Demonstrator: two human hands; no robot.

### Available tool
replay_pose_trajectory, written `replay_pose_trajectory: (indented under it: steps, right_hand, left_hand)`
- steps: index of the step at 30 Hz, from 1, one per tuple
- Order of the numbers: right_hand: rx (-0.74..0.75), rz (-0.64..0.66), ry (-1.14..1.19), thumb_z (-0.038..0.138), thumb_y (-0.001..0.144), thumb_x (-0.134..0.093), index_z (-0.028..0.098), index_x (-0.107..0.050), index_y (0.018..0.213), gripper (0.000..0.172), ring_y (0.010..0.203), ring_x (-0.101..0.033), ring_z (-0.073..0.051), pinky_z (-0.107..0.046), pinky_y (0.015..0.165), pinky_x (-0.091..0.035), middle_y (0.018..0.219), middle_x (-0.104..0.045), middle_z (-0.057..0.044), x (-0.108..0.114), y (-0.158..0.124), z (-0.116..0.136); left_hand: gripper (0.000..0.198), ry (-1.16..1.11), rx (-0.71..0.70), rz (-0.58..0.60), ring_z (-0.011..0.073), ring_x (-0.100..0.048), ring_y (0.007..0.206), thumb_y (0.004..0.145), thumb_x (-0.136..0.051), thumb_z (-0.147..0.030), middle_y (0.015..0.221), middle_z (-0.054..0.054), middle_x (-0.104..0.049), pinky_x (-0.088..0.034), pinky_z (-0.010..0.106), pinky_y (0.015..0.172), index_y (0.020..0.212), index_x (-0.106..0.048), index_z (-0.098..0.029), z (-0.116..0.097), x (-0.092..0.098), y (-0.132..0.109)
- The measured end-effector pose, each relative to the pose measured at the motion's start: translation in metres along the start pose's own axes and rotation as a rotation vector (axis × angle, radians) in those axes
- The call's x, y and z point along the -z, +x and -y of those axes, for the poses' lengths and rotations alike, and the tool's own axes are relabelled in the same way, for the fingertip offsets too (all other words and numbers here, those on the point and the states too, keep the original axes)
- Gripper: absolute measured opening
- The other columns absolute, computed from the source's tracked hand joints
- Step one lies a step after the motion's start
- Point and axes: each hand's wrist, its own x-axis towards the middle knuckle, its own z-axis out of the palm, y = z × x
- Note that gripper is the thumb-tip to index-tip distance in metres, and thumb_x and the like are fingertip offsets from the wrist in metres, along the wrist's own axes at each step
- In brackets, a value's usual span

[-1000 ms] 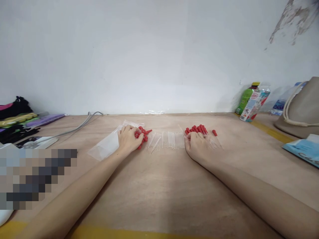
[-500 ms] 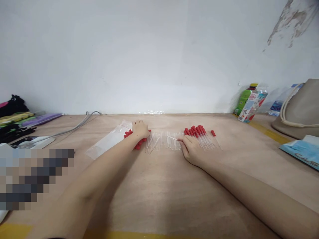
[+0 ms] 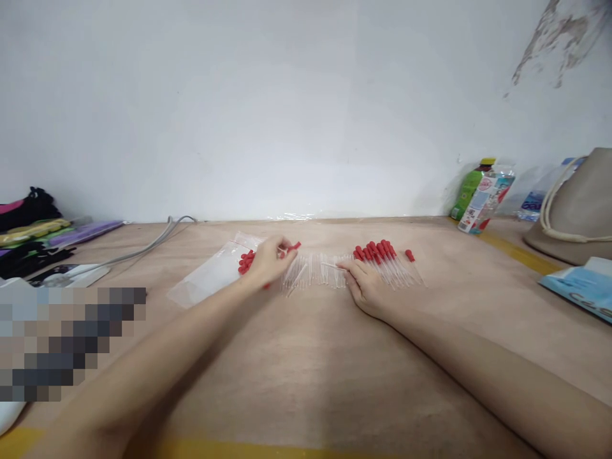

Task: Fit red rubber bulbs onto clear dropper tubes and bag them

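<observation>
My left hand [image 3: 268, 261] pinches a red rubber bulb [image 3: 293, 247] just above a heap of loose red bulbs [image 3: 247, 261] on the wooden table [image 3: 306, 357]. A row of clear glass tubes [image 3: 315, 270] lies between my hands. My right hand [image 3: 366, 285] pinches one clear tube [image 3: 331, 264] at the right end of that row. Several finished droppers with red bulbs [image 3: 382, 255] lie just right of my right hand. A clear plastic bag [image 3: 205, 276] lies flat to the left of the heap.
A grey cable [image 3: 143, 245] runs along the back left. Folded cloths [image 3: 33, 233] and a blurred-out patch sit at the left. Bottles [image 3: 482, 191], a beige bag [image 3: 574, 210] and a blue packet [image 3: 581, 290] stand at the right. A white wall closes the back.
My left hand has lifted off the heap and now holds one red bulb up to the right. My right hand shifted left off the droppers and took hold of a clear tube.
</observation>
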Motion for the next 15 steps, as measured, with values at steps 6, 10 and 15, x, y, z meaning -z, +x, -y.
replay_pose_trajectory:
  steps: [6,10,15]
  right_hand:
    - [0.003,-0.026,-0.063,0.027,0.09,-0.037,0.018,-0.059,0.097,0.025,0.077,-0.056,-0.017,-0.031,0.072,-0.038,0.083,-0.063,-0.006,0.0,0.0,0.01]
    - [0.019,-0.002,-0.099,0.026,0.09,-0.036,0.018,-0.061,0.095,0.026,0.075,-0.055,-0.016,-0.03,0.071,-0.036,0.08,-0.064,-0.006,0.003,-0.001,0.015]
    - [0.049,0.022,-0.099,0.024,0.09,-0.037,0.017,-0.06,0.094,0.025,0.072,-0.056,-0.014,-0.03,0.073,-0.032,0.08,-0.066,-0.004,0.004,-0.001,0.017]
  left_hand:
    - [0.013,-0.154,-0.188,0.057,0.0131,-0.057,0.069,0.079,-0.055,-0.026,0.079,0.002,-0.063,-0.046,0.025,0.064,0.088,-0.055,-0.017,-0.015,-0.016,-0.056]
    - [0.017,-0.169,-0.24,0.075,0.0141,-0.059,0.076,0.082,-0.053,-0.024,0.088,0.003,-0.065,-0.047,0.026,0.069,0.096,-0.059,-0.019,-0.018,-0.02,-0.062]
    - [0.018,-0.154,-0.234,0.068,0.0133,-0.057,0.07,0.082,-0.053,-0.025,0.081,0.003,-0.064,-0.046,0.025,0.065,0.096,-0.061,-0.017,-0.017,-0.021,-0.062]
